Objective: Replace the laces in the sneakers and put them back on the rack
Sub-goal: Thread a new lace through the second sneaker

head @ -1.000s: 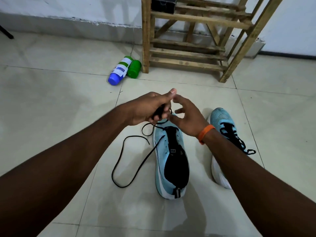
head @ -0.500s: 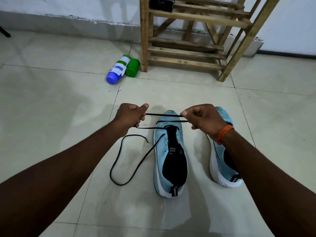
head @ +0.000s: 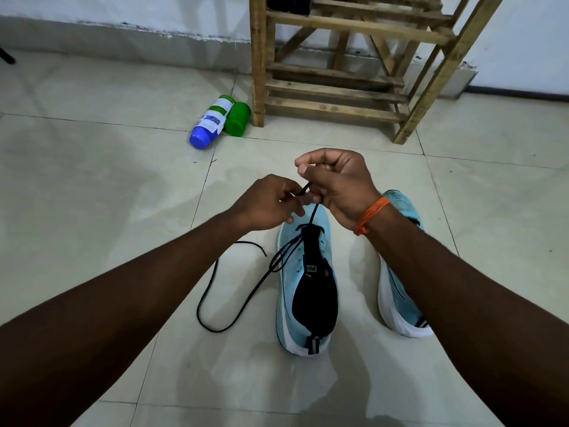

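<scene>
1. Two sneakers lie side by side on the floor (head: 92, 186): the near sneaker (head: 308, 291) to the left, the second sneaker (head: 397, 303) to its right, partly behind the right forearm.
2. The lace (head: 234, 306) loops on the floor left of the near sneaker.
3. Both hands, left hand (head: 268, 204) and right hand (head: 335, 183), meet above its toe.
4. The rack (head: 345, 72) stands behind, against the wall.
5. Two bottles (head: 215, 121) lie left of the rack's leg.

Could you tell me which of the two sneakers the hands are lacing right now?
The left sneaker, its black lace trailing on the floor; the other sneaker lies untouched behind the right forearm.

Light-blue sneakers (head: 308, 291) side by side on floor; black lace (head: 246, 300) trailing left
</scene>
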